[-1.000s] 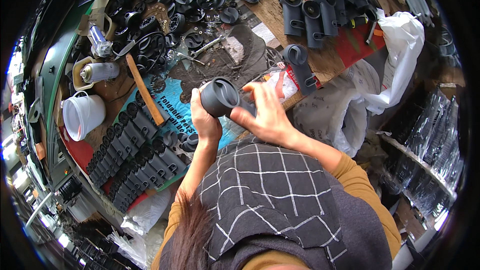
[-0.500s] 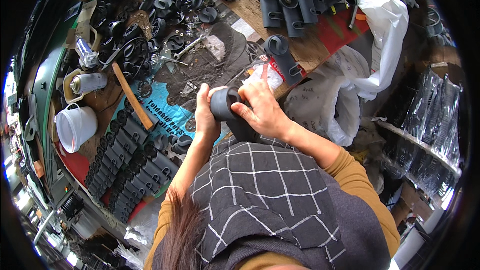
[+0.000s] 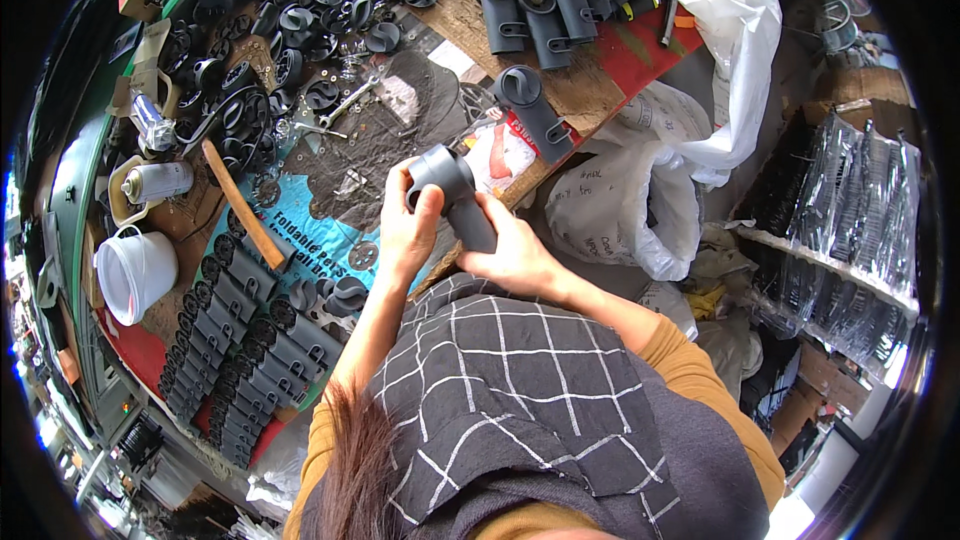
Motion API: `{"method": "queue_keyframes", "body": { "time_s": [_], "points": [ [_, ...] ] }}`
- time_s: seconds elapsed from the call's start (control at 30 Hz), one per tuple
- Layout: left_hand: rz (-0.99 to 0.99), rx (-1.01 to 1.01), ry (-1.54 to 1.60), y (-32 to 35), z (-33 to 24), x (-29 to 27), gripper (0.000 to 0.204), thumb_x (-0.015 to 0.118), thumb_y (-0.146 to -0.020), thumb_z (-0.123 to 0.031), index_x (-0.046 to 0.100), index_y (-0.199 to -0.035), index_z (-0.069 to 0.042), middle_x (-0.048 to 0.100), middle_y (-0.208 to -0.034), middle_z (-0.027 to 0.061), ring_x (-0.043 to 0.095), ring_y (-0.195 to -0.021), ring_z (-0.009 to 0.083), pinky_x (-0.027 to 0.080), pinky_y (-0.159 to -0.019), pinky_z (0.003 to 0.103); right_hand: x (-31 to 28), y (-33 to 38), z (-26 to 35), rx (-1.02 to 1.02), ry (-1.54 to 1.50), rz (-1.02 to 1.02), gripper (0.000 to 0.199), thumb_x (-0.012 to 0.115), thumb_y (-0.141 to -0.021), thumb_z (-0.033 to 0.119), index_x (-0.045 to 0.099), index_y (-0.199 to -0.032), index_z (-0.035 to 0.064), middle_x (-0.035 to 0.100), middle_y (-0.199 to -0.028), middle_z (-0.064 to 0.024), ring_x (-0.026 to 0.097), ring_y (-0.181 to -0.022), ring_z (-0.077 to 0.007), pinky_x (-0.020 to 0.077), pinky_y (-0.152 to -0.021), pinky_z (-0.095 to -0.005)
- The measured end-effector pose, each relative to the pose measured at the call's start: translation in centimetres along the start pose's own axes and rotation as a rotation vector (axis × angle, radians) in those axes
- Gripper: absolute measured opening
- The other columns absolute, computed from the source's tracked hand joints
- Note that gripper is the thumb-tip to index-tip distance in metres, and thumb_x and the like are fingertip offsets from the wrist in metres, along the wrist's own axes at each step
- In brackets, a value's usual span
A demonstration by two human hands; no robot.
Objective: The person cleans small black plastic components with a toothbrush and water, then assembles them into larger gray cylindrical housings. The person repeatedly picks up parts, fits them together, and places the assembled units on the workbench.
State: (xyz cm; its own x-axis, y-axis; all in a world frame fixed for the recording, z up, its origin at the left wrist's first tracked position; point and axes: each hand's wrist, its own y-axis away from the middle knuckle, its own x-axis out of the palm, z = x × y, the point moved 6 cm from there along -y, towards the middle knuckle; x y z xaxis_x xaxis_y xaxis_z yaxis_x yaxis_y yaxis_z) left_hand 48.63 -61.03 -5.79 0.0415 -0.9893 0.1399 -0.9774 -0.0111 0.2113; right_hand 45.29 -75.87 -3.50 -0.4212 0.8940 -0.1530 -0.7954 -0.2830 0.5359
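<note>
Garment: dark grey checked scarf (image 3: 520, 410) with thin white grid lines, draped over the chest and shoulders.
Sleeves: mustard-orange long sleeves (image 3: 690, 365), showing at the right upper arm and the left elbow.
Hair: long brown strands (image 3: 350, 470) hanging over the front.
Hands: left hand (image 3: 408, 230) and right hand (image 3: 520, 258), both bare, without gloves.

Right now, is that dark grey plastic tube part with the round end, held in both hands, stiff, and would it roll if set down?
The dark grey plastic tube part probably is stiff: it keeps its shape between the left hand and right hand. Its round end suggests it might roll a little. It likely feels light, being hollow moulded plastic.
</note>
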Motion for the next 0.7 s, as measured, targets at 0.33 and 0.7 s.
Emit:
{"method": "queue_keyframes", "body": {
  "time_s": [0.33,0.7],
  "points": [
    [-0.209,0.128,-0.403,-1.6,0.3,3.2,0.074,0.085,-0.062,-0.008,0.048,-0.126,-0.009,0.047,-0.116,0.0074,0.053,-0.105,0.0183,0.047,-0.092,0.032,-12.7,-11.0,-6.2,-0.162,0.814,-0.775,0.084,0.077,-0.07,0.043,0.038,-0.133,0.0029,0.045,-0.125,-0.0199,0.04,-0.12,-0.0343,0.0286,-0.103,-0.0494],
    [-0.039,0.225,-0.597,-5.0,1.3,13.3,0.068,0.083,-0.067,-0.01,0.052,-0.127,-0.01,0.044,-0.12,0.0117,0.045,-0.114,0.0262,0.038,-0.1,0.037,-11.0,-0.4,-8.3,0.038,-1.269,0.183,0.047,0.058,-0.075,0.022,0.053,-0.119,0.0041,0.06,-0.103,-0.0079,0.061,-0.089,-0.0168,0.0531,-0.079,-0.0333]
  ]
}}
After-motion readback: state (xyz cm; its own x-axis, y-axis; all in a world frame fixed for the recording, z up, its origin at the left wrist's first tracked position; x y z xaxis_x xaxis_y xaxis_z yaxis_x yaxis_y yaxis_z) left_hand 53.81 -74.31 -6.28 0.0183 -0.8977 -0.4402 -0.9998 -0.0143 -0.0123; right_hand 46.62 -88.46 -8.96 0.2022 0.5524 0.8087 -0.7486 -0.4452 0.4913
